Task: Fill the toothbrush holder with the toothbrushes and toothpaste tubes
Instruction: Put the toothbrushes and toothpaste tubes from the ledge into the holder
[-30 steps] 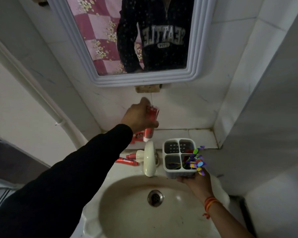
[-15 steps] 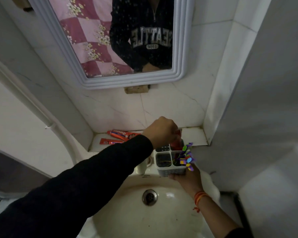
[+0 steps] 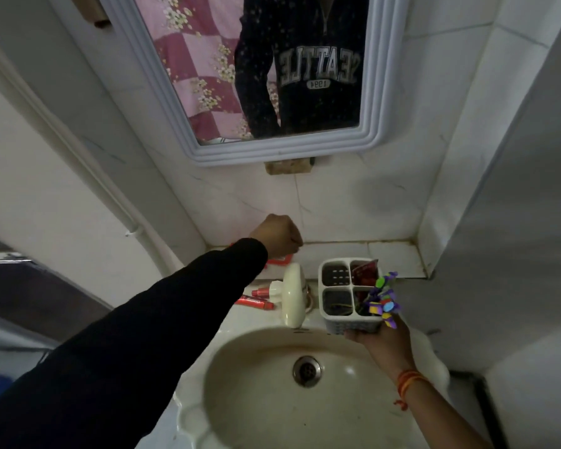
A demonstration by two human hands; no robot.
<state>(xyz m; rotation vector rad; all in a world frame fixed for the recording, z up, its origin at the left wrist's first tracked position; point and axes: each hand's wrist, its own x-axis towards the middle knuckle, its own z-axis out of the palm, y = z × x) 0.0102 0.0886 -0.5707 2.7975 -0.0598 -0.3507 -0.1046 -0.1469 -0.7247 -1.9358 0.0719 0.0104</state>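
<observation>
Holding the holder (image 3: 350,296) from below, my right hand (image 3: 382,338) could tip it; left hand (image 3: 277,238), curled at ten o'clock, grip unclear.

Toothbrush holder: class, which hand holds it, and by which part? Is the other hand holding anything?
The right hand holds the toothbrush holder from underneath, at its near bottom edge. The left hand is closed; holding anything cannot be told.

Single head-worn view, looking forward and down

The wide-angle camera looks steeply down over the cream ceramic sink basin (image 3: 240,400) near its lower edge, facing the far tiled wall and white-framed mirror (image 3: 382,92) above.
</observation>
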